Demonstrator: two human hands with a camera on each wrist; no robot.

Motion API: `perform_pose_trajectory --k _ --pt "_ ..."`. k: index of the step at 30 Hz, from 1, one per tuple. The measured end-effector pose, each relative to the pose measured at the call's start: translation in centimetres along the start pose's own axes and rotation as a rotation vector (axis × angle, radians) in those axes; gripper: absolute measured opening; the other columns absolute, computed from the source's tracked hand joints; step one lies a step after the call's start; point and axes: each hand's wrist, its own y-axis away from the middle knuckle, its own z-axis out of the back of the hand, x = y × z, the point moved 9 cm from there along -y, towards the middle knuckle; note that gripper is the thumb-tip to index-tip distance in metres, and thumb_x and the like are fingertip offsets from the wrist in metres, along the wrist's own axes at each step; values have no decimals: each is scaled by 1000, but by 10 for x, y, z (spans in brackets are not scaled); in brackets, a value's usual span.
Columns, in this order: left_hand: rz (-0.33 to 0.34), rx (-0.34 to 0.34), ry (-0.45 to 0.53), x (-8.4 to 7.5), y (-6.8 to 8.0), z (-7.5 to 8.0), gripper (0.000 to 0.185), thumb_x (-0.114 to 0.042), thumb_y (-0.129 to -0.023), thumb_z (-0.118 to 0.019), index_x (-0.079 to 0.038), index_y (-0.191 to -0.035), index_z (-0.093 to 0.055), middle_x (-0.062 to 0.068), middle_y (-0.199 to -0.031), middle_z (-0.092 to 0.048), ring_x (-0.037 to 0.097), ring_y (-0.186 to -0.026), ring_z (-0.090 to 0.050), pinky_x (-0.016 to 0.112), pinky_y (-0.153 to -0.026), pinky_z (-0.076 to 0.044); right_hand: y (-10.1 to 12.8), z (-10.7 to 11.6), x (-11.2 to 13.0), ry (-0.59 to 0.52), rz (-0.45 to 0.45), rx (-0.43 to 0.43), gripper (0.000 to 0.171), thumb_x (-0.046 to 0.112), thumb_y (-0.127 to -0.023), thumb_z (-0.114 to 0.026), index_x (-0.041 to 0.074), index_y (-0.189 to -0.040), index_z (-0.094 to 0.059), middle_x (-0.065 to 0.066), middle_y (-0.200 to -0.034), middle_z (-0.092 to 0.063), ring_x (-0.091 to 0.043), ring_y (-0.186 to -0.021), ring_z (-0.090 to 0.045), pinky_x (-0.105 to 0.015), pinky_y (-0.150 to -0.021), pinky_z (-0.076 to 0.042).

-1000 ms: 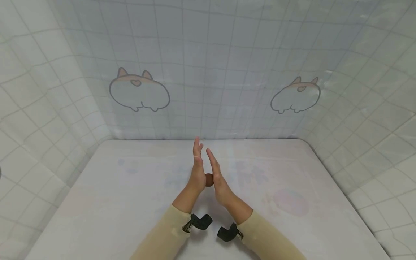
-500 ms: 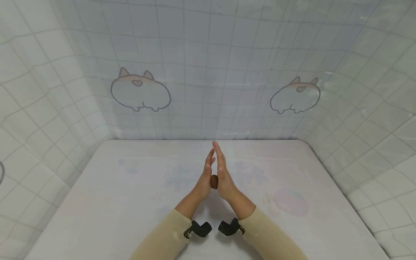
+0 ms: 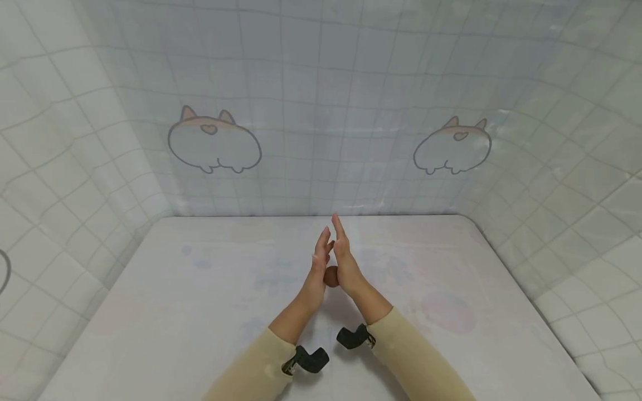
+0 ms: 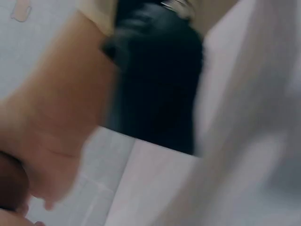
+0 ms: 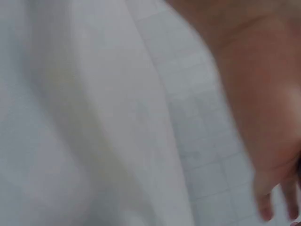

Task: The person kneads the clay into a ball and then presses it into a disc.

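Ball (image 3: 331,277), brown and perhaps clay, though wrist-view blur hides its texture, sits pressed between the palms of the left hand (image 3: 315,274) and right hand (image 3: 347,268); their fingers extend fairly straight above the pale tabletop (image 3: 200,301). Black wrist mounts (image 3: 313,361) project from beige sleeves (image 3: 256,365).

Brown ball (image 3: 331,276), cream sleeves (image 3: 253,365), pale wall (image 3: 336,150) — grid-patterned in grey

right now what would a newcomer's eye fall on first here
Probably the brown ball, held between the left hand and right hand near the middle of the head view. Next, perhaps, the two animal drawings on the wall beyond.
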Motion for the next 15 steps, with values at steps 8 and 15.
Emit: perform_pose_trajectory --k 8,15 --pt "-35 -99 -38 -8 -3 14 95 -81 -92 -8 -18 -162 4 7 -167 2 33 -152 -4 69 -113 -2 12 -18 -12 -29 -81 81 92 86 -88 -16 33 -161 3 -4 -166 0 -26 -123 -49 -54 -104 -35" --pt "13 -165 -98 -3 -6 23 94 -86 -88 -10 -28 -162 3 9 -166 -4 28 -152 -4 73 -110 -5 24 -27 7 34 106 85 87 77 -95 -7 22 -162 5 -9 -167 -1 -23 -129 -45 -51 -105 -36"
